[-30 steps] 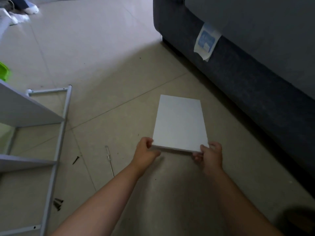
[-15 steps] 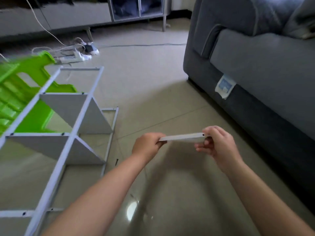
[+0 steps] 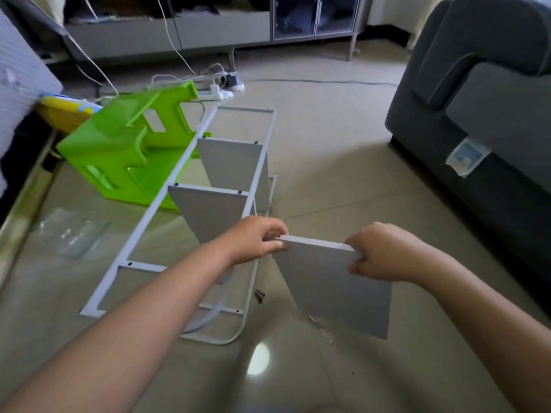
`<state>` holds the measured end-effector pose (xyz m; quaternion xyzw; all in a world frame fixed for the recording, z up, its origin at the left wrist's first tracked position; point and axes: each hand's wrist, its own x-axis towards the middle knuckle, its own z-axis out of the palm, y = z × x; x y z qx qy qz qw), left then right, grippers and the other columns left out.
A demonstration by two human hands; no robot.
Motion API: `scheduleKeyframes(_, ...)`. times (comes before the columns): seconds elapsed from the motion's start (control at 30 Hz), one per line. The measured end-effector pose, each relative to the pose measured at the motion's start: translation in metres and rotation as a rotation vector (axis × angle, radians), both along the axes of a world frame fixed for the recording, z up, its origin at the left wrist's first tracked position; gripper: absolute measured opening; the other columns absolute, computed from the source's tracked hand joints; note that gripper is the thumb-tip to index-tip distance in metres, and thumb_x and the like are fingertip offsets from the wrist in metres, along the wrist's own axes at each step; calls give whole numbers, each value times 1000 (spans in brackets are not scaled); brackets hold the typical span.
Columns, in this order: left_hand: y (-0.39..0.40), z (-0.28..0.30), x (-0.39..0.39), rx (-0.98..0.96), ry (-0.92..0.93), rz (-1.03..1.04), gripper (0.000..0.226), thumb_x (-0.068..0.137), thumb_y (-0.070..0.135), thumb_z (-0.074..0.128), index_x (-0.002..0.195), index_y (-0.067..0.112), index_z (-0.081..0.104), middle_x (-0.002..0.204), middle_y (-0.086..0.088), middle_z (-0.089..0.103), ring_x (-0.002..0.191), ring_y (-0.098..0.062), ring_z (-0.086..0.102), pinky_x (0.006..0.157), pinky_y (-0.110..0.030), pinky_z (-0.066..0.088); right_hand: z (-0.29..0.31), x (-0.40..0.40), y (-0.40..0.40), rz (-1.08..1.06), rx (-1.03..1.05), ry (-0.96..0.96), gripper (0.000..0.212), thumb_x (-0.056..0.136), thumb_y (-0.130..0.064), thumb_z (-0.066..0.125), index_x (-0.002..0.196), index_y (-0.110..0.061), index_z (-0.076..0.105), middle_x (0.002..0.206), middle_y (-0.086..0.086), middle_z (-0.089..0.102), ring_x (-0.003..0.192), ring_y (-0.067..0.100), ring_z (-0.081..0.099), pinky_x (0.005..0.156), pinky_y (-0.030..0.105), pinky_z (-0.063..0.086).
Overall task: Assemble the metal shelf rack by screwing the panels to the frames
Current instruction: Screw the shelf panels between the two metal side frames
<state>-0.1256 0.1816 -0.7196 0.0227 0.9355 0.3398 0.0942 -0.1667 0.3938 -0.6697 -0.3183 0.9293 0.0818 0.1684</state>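
Note:
A loose white panel point(image 3: 334, 289) hangs upright above the floor, held by its top edge. My left hand point(image 3: 257, 239) pinches its top left corner and my right hand point(image 3: 383, 251) grips its top right corner. Just left of it lies the white metal frame point(image 3: 167, 195) on its side, with two panels point(image 3: 231, 165) fixed between its rails. Dark screws point(image 3: 260, 296) lie on the floor beside the frame's lower rail, under the held panel's left edge.
A green plastic stool point(image 3: 125, 156) props the frame from the left. A clear plastic bag point(image 3: 70, 231) lies at left. A dark grey sofa point(image 3: 477, 120) fills the right side. A power strip with cables point(image 3: 217, 87) and a low cabinet point(image 3: 208, 28) stand behind.
The panel was lifted off the floor, turned from flat to hanging upright, and carried left toward the frame. The view swung up and left, showing the whole rack.

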Motion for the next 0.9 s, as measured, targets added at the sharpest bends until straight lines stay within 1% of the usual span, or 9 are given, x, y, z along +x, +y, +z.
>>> scheduleKeyframes(0.1,-29,12,13,11,181,122,19,85,5,62,102,8,67,92,-1,66,79,-13,59,67,-10,39,-14,15,-17,26,26,-36,28,84,-29,56,108,-16,62,109,8,62,104,28,58,71,24,41)
scheduleKeyframes(0.17,-51,13,22,-60,178,134,29,82,-7,52,104,4,67,97,-7,69,89,-17,63,75,-15,42,-28,27,-28,46,55,-49,24,84,-25,53,103,-14,62,108,8,62,101,28,59,68,24,39)
scheduleKeyframes(0.4,-110,10,60,-382,-402,-49,50,80,-2,50,126,18,55,129,1,55,118,-11,50,92,-14,35,-51,55,-69,70,11,-111,19,86,-21,52,100,-14,62,107,7,62,100,28,60,67,23,38)
scheduleKeyframes(0.47,-115,10,67,-413,-513,-129,52,79,2,56,127,20,53,126,2,57,114,-13,53,90,-17,39,-48,58,-75,71,-55,-115,13,87,-25,52,79,-16,56,97,6,61,94,27,59,62,22,37)
scheduleKeyframes(0.5,-117,8,69,-442,-532,-156,50,79,4,59,126,20,53,123,1,58,111,-15,54,89,-20,42,-48,60,-78,72,-92,-121,24,88,-27,52,67,-18,46,90,5,60,91,27,59,59,21,35)
scheduleKeyframes(0.57,-118,4,71,-562,-469,-202,30,82,10,59,110,19,57,115,-3,59,106,-19,55,82,-25,43,-52,66,-79,81,-125,-137,38,90,-31,50,59,-21,31,90,6,60,91,27,58,58,23,33)
scheduleKeyframes(0.63,-117,-1,71,-690,-349,-213,7,88,14,53,94,15,56,107,-8,60,100,-25,55,77,-31,42,-62,70,-77,70,-193,-161,33,92,-33,48,65,-18,39,92,7,62,91,28,58,58,24,32)
scheduleKeyframes(0.77,-115,-7,77,-781,-290,-229,11,92,17,48,97,13,57,108,-9,60,102,-28,55,78,-34,44,-75,77,-74,25,-311,-219,37,92,-36,50,61,-23,34,62,-8,38,57,9,40,44,18,25)
scheduleKeyframes(0.9,-112,-9,82,-879,-221,-247,16,95,18,43,104,13,56,114,-8,58,106,-28,54,77,-32,41,-86,85,-85,28,-396,-216,37,92,-34,51,62,-21,33,62,-8,34,57,12,38,46,21,25)
